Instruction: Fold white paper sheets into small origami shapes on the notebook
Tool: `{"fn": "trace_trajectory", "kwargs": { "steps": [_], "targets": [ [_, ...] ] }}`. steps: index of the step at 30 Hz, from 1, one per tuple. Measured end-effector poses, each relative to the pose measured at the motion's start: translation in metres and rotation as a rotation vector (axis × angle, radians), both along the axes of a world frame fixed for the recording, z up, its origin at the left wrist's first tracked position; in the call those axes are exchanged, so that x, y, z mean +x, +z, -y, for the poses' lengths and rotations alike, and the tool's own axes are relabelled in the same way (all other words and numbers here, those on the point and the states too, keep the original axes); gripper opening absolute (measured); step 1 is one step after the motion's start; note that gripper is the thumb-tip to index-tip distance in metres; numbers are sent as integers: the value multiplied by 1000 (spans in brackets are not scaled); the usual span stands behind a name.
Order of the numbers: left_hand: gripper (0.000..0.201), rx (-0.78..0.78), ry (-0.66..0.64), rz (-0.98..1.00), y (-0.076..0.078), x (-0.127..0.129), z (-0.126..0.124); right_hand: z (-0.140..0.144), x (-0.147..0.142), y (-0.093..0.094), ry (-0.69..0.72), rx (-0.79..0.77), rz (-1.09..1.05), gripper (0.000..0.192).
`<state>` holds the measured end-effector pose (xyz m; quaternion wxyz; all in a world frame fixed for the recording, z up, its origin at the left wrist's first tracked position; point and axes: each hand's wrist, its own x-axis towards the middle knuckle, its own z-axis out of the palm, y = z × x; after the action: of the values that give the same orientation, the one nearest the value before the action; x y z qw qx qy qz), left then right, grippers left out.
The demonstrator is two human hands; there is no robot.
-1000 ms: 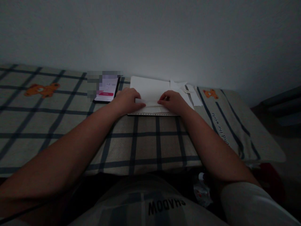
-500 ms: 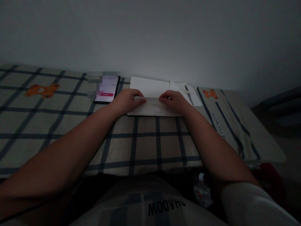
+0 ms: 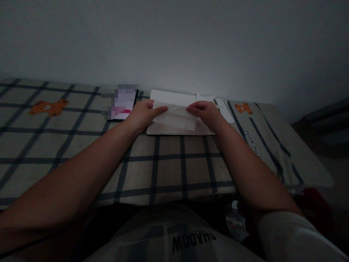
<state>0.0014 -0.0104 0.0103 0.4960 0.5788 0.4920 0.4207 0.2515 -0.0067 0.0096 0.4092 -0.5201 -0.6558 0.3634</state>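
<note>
Pinching a thin white paper sheet [image 3: 176,115] at both short ends, the hands hold it just above a white pad [image 3: 174,98] w/ a perforated near edge. Left hand [image 3: 143,114] has its fingers [image 3: 160,109] closed on the sheet's 9 o'clock end; right hand [image 3: 205,113] grips the 3 o'clock end the same way. Sheet looks very light and limp (it sags a bit in the middle), prob. easy to crease or tear, so edges or corners w/ a gentle pinch seem the best hold. The pad lies on a checked bedspread [image 3: 169,160] w/ orange bear prints. At 9 o'clock of the pad, just beside it, a phone [image 3: 124,105] w/ lit screen. At 3 o'clock, more white papers [image 3: 222,107], details too dim to tell. Grey wall [image 3: 174,43] behind, at 12 o'clock.
</note>
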Motion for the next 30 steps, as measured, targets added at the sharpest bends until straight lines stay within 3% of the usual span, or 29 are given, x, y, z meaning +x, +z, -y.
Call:
{"fn": "trace_trajectory", "kwargs": {
  "steps": [17,30],
  "targets": [
    [24,-41,50,0,-2,1,-2,-3,0,-4,-8,57,7,21],
    [29,-52,15,41,-3,0,-3,-2,0,-3,-6,50,-2,18]
  ]
}}
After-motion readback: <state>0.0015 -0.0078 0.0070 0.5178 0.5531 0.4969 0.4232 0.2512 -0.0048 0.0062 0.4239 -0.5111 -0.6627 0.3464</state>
